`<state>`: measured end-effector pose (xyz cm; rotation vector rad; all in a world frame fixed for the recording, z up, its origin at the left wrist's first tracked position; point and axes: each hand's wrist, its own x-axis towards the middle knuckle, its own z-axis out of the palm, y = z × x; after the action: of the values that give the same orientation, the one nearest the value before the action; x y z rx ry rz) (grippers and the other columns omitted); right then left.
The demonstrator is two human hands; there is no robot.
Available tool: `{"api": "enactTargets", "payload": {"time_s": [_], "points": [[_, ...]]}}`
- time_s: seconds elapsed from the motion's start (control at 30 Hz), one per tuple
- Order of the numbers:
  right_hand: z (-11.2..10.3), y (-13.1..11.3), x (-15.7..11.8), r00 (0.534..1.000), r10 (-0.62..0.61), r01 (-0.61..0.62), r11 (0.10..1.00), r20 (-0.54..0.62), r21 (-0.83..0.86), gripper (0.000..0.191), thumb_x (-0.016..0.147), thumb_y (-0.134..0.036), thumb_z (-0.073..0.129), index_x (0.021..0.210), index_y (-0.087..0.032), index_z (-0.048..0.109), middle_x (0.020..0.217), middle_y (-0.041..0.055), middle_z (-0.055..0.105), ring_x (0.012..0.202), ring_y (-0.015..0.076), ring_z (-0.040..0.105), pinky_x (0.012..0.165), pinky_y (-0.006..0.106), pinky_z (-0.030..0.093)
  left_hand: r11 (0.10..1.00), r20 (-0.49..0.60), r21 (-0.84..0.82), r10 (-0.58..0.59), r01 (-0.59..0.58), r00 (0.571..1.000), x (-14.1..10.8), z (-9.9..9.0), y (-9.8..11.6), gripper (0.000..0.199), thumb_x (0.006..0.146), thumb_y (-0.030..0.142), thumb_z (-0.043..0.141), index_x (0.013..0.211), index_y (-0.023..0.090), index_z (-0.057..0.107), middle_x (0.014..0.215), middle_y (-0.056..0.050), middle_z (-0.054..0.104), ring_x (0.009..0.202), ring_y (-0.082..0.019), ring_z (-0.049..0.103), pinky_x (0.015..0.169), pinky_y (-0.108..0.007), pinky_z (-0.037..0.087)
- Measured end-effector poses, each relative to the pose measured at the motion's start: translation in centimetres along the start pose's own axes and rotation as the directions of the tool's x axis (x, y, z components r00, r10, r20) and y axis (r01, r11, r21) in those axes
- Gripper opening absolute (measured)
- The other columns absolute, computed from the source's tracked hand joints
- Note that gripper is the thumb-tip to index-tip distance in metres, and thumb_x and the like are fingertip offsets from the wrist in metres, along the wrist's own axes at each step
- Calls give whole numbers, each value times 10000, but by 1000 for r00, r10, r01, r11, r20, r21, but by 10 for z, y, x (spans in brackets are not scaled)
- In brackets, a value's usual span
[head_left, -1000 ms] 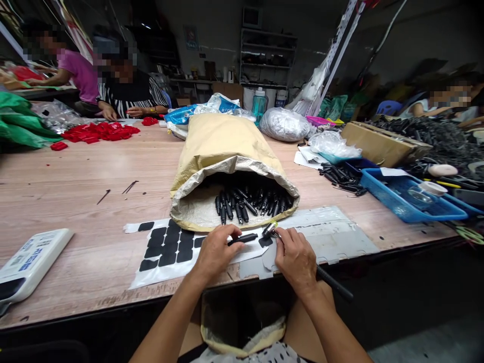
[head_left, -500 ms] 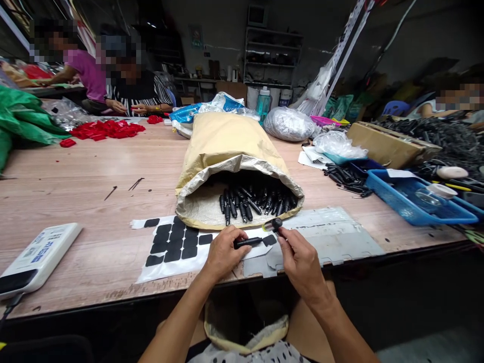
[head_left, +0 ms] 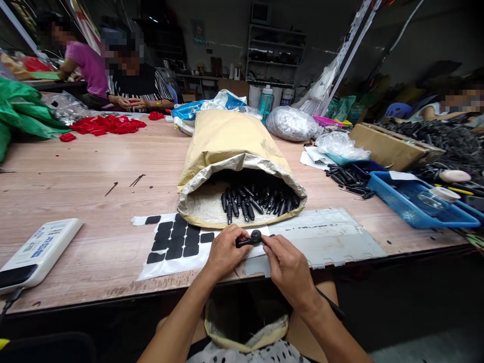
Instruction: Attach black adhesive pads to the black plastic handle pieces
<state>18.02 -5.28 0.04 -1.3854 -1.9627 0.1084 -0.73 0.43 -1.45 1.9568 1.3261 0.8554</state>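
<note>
My left hand (head_left: 226,252) is closed around a slim black pen-shaped tool (head_left: 245,242), just in front of the open sack (head_left: 234,136). Across from it, the fingers of my right hand (head_left: 289,267) are pinched together at a black round-knobbed piece (head_left: 256,235), which meets the tool's end; the fingers hide part of the contact. Many similar black tools (head_left: 245,204) lie inside the sack's mouth. Beneath and left of my hands is a white backing sheet (head_left: 151,272) with several black rounded-square stickers (head_left: 174,242).
A grey board (head_left: 333,237) lies to the right. Further right are a blue tray (head_left: 412,206), loose black parts (head_left: 346,179) and a cardboard box (head_left: 389,146). A white device (head_left: 45,252) sits left. Two people work across the table near red pieces (head_left: 108,125).
My right hand has moved left, bringing the round-knobbed piece against the tool in my left hand. The black flap seen at the tool's end is now mostly hidden. The view has shifted slightly.
</note>
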Motion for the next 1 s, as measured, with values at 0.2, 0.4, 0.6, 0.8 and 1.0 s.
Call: {"api": "enactTargets", "payload": {"time_s": [0.2, 0.4, 0.6, 0.8, 1.0], "points": [[-7, 5, -1, 997, 28, -28, 1000, -70, -1, 313, 1000, -213, 447, 1245, -215, 641, 997, 83, 684, 935, 191, 648, 848, 320, 531, 1000, 7, -2, -14, 14, 1000, 0, 1, -2, 131, 771, 226, 708, 895, 230, 667, 883, 7, 626, 844, -177, 566, 754, -295, 431], [-8, 15, -1, 995, 77, -77, 997, -58, -11, 293, 1002, -236, 457, 1222, -211, 650, 1010, 67, 687, 949, 180, 647, 861, 294, 508, 1000, 16, 24, -21, 20, 1000, 0, -1, 1, 129, 765, 223, 717, 886, 229, 675, 874, 12, 620, 844, -173, 568, 750, -292, 424], [-11, 50, 5, 988, 140, -150, 966, -63, -208, 268, 953, -193, 505, 1151, -236, 680, 971, 39, 682, 941, 192, 621, 817, 301, 463, 999, 22, 39, -30, 29, 999, -1, -3, 3, 129, 764, 219, 721, 884, 230, 676, 865, 11, 617, 852, -178, 573, 756, -294, 427], [-2, 67, -2, 993, 83, -106, 938, -84, -331, 266, 932, -175, 513, 1143, -228, 666, 957, 48, 663, 920, 207, 575, 833, 321, 424, 998, 17, 69, -16, 15, 1000, -1, -3, 3, 160, 754, 212, 722, 903, 236, 669, 866, 9, 622, 855, -186, 581, 764, -297, 435], [3, 62, -5, 990, 78, -121, 905, -120, -408, 276, 932, -188, 508, 1168, -222, 647, 966, 58, 648, 907, 214, 545, 814, 329, 399, 996, 9, 87, 14, -15, 1000, -1, -2, 4, 228, 753, 222, 735, 970, 236, 669, 874, 5, 625, 865, -191, 593, 791, -307, 450]]}}
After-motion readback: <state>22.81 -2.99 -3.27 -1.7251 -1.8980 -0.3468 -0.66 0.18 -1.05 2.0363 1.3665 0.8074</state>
